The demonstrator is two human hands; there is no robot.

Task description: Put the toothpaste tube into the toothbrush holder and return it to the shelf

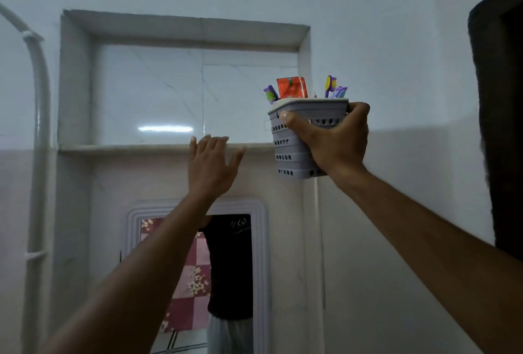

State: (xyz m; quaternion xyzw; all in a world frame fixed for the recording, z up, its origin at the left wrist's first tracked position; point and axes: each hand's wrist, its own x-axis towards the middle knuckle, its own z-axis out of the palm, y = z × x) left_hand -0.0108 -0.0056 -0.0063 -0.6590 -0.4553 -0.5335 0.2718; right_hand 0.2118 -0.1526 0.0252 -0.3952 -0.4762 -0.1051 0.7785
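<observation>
My right hand point(336, 141) grips a grey perforated toothbrush holder point(291, 155) from its right side, thumb across the front. It is held in the air at the right end of the recessed wall shelf point(127, 148), its base below the ledge level. A red toothpaste tube point(292, 87) stands upright inside it, with purple toothbrushes point(334, 89) poking out on both sides. My left hand point(210, 165) is raised with fingers spread, empty, its fingertips at the shelf's front edge.
The shelf is a tiled niche in a white wall. A white pipe point(39, 115) runs down the left side. Below the shelf hangs a framed mirror point(198, 268) reflecting a person. A dark door frame point(498, 127) stands at the far right.
</observation>
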